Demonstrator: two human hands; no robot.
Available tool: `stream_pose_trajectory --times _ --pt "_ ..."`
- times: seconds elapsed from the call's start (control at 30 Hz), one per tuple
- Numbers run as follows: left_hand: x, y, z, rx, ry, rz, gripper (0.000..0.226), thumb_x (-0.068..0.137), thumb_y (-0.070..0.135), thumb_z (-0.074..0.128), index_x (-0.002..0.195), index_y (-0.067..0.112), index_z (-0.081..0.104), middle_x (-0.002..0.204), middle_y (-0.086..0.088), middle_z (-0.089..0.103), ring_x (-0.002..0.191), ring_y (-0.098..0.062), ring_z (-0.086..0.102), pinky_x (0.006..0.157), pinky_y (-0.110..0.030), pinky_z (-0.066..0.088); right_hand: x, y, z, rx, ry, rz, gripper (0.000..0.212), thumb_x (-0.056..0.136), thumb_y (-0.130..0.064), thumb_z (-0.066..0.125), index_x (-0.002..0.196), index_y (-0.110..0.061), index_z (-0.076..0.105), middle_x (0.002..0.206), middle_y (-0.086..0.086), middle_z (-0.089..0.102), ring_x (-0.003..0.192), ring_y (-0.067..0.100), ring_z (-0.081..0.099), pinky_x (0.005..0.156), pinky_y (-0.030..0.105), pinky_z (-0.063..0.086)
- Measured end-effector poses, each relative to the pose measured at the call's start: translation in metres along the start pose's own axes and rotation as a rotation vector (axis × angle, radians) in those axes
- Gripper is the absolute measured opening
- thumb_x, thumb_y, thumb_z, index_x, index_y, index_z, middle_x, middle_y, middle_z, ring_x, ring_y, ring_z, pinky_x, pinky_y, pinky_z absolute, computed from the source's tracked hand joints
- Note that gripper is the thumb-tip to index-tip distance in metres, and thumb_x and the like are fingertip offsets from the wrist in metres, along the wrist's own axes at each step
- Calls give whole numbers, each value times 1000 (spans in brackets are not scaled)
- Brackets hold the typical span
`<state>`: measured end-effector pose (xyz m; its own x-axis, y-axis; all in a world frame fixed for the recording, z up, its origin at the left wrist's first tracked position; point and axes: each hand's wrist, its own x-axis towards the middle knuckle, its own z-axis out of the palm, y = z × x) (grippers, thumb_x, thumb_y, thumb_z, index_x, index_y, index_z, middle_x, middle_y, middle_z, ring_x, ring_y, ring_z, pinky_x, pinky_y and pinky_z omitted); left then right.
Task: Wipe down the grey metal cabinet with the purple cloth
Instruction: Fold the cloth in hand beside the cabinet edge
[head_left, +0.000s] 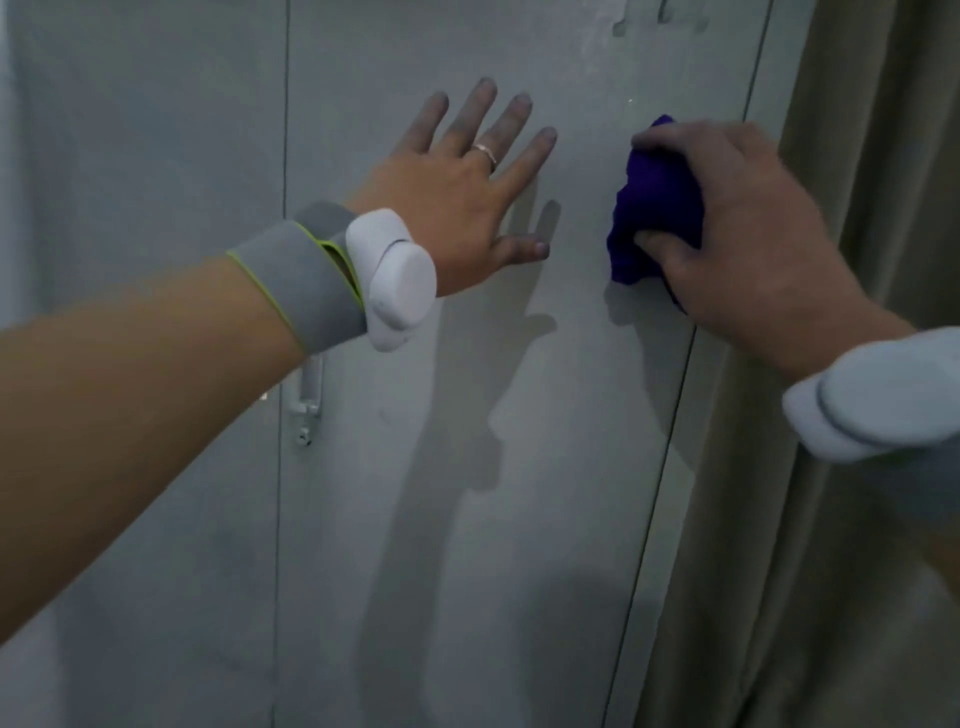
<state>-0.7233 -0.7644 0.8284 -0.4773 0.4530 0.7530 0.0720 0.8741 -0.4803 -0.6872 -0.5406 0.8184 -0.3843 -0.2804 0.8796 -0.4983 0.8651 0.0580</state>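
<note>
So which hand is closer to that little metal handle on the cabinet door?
Left. The left hand presses flat on the door up and right of the handle; the right hand, gripping the purple cloth, is farther right.

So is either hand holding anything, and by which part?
The right hand grips the bunched purple cloth from its right side, against the cabinet door. The left hand holds nothing, lying flat on the door.
</note>
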Motion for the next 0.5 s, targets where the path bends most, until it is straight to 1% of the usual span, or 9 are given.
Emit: stream_pose_trajectory --times 0.1,0.2,0.3,0.37,0.43,0.5 --pt "-16 -4 -2 -17 -39 -2 90 81 72 5 153 18 -4 162 -11 1 148 -32 -5 119 -50 2 -5 -13 4 5 -115 7 66 83 -14 71 139 -29 40 141 9 42 125 34 43 95 35 35" --pt "-37 0 -10 -43 -81 24 98 76 76 2 153 16 -1 161 -13 8 148 -34 -1 118 -50 3 -18 -27 5 34 -221 24 67 81 -13 71 138 -29 40 138 7 45 122 30 46 98 37 37" --pt "-48 27 -20 -59 -129 94 108 68 81 -1 153 15 1 160 -12 13 148 -34 0 118 -49 3 -46 -28 -5 69 -272 83 68 81 -13 72 137 -30 38 137 3 46 121 25 48 97 35 38" --pt "-51 45 -29 -111 -162 104 112 64 83 0 153 15 3 160 -11 16 148 -33 1 118 -49 4 -61 -29 -13 98 -289 125 69 80 -14 73 137 -32 37 137 0 47 120 24 49 98 36 41" --pt "-54 73 -41 -185 -180 149 110 65 84 5 152 16 4 160 -10 17 148 -33 2 119 -48 5 -83 -29 -28 118 -315 160 71 79 -15 75 136 -33 36 137 -2 48 119 22 51 97 39 44" --pt "-58 105 -54 -281 -170 207 105 70 82 19 151 15 10 158 -10 22 147 -32 5 119 -47 8 -105 -27 -47 154 -324 219 72 78 -16 76 135 -33 35 134 -4 49 115 20 53 94 39 48"
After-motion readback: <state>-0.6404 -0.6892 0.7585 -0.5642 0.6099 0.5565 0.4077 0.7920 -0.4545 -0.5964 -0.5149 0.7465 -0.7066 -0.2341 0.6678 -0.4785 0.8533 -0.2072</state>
